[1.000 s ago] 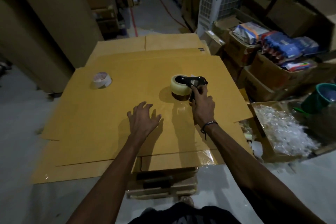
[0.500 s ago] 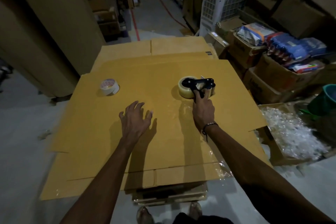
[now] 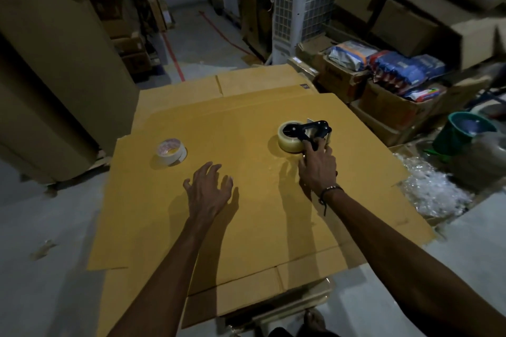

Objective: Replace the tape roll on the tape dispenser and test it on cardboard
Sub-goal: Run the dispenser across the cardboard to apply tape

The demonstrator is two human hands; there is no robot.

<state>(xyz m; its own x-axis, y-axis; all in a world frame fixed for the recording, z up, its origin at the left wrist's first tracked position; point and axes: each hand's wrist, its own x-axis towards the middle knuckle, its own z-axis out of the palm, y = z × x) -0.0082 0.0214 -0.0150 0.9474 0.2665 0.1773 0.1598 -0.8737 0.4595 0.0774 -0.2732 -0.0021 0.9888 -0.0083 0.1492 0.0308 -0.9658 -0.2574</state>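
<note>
Two hands over flat cardboard [image 3: 246, 227] stacked on the worktop. Right hand [image 3: 317, 169] grips the handle of the black dispenser [image 3: 315, 130], fingers curled round it, index finger extended up along the frame. Dispenser stands on the cardboard, right of centre, clear tape roll [image 3: 287, 141] mounted on its left side. A glossy tape strip [image 3: 276, 169] shows on the cardboard just below the roll. Left hand [image 3: 209, 190] flat, fingers spread and relaxed, at or just over the cardboard, holding nothing; contact unclear. Spare roll [image 3: 172, 151], whitish with printed core, lies flat near the cardboard's left edge, well apart from both hands. Background right: boxes with packets [image 3: 397, 65], green bucket [image 3: 465, 131], white cooler [image 3: 304, 3].
</note>
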